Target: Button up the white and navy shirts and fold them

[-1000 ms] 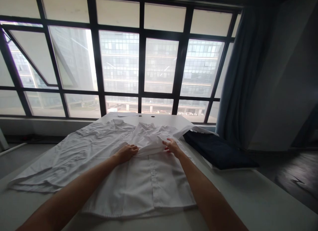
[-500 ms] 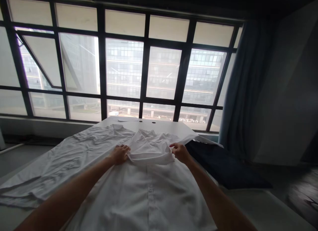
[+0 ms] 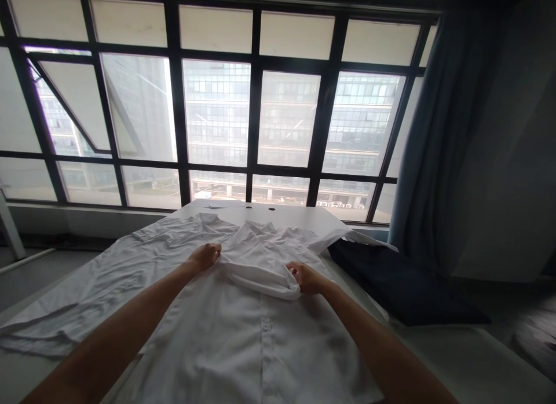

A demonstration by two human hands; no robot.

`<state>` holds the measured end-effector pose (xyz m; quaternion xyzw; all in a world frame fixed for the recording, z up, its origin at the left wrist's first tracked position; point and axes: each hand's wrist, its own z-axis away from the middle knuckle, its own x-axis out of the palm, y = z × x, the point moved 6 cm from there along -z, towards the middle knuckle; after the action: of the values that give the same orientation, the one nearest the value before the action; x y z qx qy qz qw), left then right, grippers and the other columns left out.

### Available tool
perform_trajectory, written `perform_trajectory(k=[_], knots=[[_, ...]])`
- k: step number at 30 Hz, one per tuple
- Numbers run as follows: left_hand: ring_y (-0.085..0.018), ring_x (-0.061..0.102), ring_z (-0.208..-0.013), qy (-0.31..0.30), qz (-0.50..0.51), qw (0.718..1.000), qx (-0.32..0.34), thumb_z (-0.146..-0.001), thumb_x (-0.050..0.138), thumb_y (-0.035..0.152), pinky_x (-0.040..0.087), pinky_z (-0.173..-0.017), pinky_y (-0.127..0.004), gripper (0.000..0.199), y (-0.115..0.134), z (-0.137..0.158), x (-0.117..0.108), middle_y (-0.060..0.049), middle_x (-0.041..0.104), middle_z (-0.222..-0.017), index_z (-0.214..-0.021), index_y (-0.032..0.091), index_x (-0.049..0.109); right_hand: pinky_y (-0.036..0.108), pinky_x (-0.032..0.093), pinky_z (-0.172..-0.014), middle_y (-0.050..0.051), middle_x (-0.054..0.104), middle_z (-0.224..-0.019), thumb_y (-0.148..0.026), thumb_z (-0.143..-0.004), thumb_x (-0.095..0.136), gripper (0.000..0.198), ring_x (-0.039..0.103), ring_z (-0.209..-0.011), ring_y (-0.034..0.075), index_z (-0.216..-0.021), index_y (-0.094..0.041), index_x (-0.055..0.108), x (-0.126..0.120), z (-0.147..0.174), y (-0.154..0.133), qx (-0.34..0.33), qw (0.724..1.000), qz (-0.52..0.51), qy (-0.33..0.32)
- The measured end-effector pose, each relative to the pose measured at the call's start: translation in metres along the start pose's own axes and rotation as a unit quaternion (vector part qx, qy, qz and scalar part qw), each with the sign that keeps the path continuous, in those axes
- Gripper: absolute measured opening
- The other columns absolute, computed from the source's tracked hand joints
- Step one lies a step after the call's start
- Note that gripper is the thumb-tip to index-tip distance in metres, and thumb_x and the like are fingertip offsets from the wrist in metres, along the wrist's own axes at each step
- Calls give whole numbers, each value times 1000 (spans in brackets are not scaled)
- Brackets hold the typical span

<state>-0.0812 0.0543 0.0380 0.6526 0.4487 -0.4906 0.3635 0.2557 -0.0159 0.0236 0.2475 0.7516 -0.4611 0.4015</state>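
You see the front shirt (image 3: 230, 346) in plain white, a bit grey in its folds. The left shirt (image 3: 130, 265) is plain white too. On yr right, the cloth (image 3: 403, 285) is v. dark navy. Yr table (image 3: 304, 216) is white, w/ 2 black spots (image 3: 271, 209) near the far edge. You face black window frames (image 3: 255, 120), cream upper panes (image 3: 297, 35), a pale bldg (image 3: 217, 109) w/ grid pattern, and a dk blue-grey curtain (image 3: 430, 172).

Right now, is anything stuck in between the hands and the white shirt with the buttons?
No, nothing visible. The left hand and right hand both pinch the white shirt itself. The other white garment lies off to the left, and the dark cloth to the right.
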Motion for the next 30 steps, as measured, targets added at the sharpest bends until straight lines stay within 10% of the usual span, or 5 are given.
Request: perform_trajectory(k=[8, 14, 30], knots=[[-30, 67, -101, 34, -18, 990, -137, -96, 38, 22, 51, -84, -38, 30, -34, 15, -22, -17, 70, -107, -114, 13, 61, 26, 46, -67, 4, 69, -67, -5, -65, 64, 24, 63, -66, 19, -81, -19, 75, -5, 8, -10, 61, 994, 80, -37], [-30, 68, -98, -62, -14, 984, -166, -79, 57, 18, 53, -83, -40, 19, -53, 11, -8, -16, 72, -105, -90, 14, 72, 38, 44, -100, 14, 63, -131, -11, -68, 68, 64, 59, -117, 32, -131, -19, 62, -9, 8, -10, 71, 991, 112, -7], [-36, 62, -112, -69, 46, 981, -174, -92, 56, 48, 48, -86, -39, 49, -1, -142, 41, -28, 65, -119, -111, 4, 65, 41, 34, -110, 15, 60, -134, -36, -75, 71, 59, 50, -127, 32, -130, -16, 63, 11, -2, 42, 114, 990, 82, 35]])
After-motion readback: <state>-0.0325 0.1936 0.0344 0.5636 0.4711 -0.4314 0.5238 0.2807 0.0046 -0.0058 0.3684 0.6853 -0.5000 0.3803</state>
